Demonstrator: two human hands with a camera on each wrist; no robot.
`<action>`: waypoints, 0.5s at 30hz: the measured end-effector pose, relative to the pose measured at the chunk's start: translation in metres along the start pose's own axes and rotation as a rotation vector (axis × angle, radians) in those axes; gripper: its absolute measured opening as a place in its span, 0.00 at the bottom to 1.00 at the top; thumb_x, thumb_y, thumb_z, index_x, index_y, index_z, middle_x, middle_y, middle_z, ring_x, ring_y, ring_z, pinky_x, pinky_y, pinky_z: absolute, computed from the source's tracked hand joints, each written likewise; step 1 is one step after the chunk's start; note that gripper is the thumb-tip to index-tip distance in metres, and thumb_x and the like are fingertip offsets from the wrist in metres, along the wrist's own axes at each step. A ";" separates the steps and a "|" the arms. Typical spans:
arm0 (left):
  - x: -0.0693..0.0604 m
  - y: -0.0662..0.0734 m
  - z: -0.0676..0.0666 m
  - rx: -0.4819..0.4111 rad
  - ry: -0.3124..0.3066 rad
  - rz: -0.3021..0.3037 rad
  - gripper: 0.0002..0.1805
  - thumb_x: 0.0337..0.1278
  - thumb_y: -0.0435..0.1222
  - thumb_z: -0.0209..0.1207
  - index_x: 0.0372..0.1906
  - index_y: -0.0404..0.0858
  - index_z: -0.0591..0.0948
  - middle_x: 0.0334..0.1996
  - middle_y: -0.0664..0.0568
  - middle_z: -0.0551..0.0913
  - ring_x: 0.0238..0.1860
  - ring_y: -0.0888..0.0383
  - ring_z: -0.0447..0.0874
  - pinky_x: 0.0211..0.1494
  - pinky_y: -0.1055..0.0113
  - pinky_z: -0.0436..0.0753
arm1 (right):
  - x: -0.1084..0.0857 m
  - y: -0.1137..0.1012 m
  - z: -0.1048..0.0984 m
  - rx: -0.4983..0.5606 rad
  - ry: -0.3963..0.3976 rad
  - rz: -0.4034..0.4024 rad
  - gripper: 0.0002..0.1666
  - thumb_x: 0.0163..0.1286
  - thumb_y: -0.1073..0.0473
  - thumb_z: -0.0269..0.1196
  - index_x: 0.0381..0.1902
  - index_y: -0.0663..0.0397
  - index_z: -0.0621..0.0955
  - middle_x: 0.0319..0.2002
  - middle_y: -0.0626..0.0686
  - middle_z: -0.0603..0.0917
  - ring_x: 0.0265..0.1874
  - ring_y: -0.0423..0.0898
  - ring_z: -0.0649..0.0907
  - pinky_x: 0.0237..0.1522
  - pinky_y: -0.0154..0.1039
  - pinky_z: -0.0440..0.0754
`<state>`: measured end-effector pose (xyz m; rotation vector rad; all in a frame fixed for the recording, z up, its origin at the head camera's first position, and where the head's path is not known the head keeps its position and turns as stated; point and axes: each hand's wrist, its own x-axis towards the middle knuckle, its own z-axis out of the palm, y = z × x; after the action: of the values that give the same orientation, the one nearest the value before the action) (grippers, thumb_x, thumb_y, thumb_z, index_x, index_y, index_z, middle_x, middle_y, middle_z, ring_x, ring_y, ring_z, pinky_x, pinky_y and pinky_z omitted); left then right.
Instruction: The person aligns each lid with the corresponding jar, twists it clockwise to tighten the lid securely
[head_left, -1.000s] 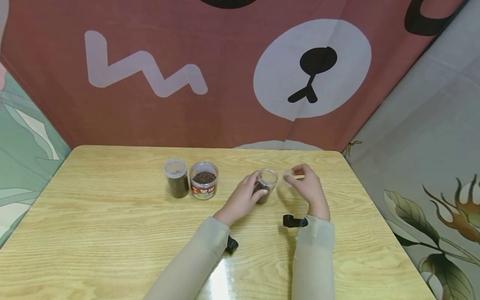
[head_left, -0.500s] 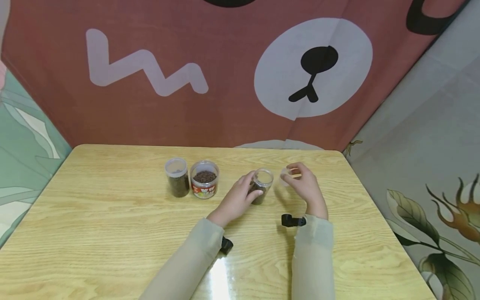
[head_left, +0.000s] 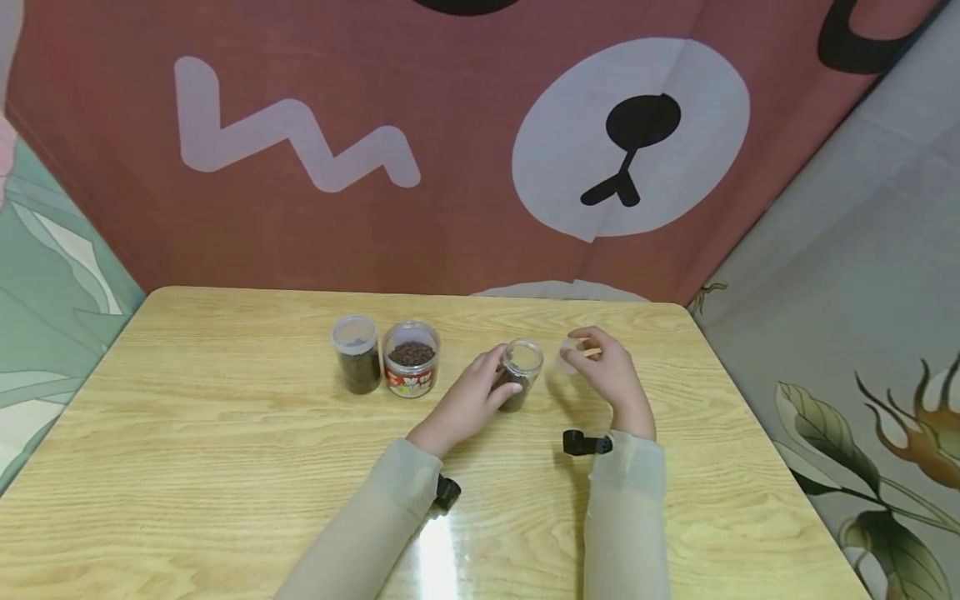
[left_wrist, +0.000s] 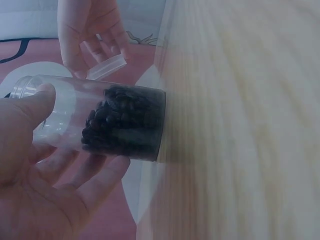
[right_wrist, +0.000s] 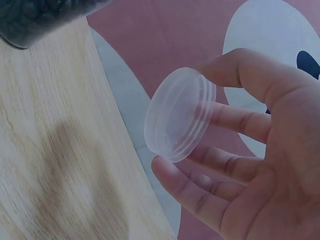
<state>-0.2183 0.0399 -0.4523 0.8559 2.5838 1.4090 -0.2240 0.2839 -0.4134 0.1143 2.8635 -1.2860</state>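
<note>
My left hand grips a clear, lidless jar round its side, thumb on the near side. In the left wrist view dark glossy beans fill roughly the jar's lower half. Its base is at or very near the tabletop; I cannot tell whether it touches. To the right, my right hand pinches a translucent round lid by its rim, above the table. The right wrist view shows the lid tilted on edge, apart from the jar.
On the wooden table, a lidded jar with dark contents stands left of the hands. Beside it is a wider labelled tub of brown granules, seemingly open. A red printed cloth hangs behind the table's back edge.
The left hand and the jar have shifted slightly left, and the jar stands more upright. The right hand has moved a little left with the lid still pinched.
</note>
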 end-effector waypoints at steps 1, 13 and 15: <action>0.000 0.000 -0.001 -0.004 0.000 0.001 0.36 0.75 0.45 0.55 0.79 0.40 0.57 0.71 0.38 0.68 0.72 0.43 0.67 0.74 0.50 0.68 | 0.000 0.000 0.000 0.005 0.001 -0.003 0.29 0.74 0.45 0.62 0.66 0.53 0.75 0.62 0.64 0.75 0.54 0.62 0.78 0.49 0.55 0.81; -0.005 0.000 -0.003 0.000 0.015 0.015 0.36 0.75 0.43 0.56 0.78 0.36 0.58 0.69 0.36 0.69 0.71 0.41 0.68 0.73 0.49 0.69 | 0.000 -0.002 0.000 0.031 -0.001 -0.018 0.28 0.73 0.46 0.63 0.63 0.54 0.75 0.61 0.62 0.75 0.54 0.60 0.79 0.50 0.54 0.81; -0.006 -0.001 -0.004 0.003 0.009 0.012 0.36 0.75 0.44 0.56 0.78 0.36 0.58 0.70 0.36 0.69 0.71 0.42 0.68 0.73 0.49 0.69 | 0.001 -0.002 0.001 0.035 0.001 -0.020 0.27 0.73 0.46 0.64 0.61 0.54 0.75 0.60 0.61 0.76 0.53 0.60 0.79 0.49 0.53 0.81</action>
<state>-0.2153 0.0334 -0.4515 0.8694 2.5924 1.4154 -0.2250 0.2824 -0.4128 0.0859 2.8512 -1.3397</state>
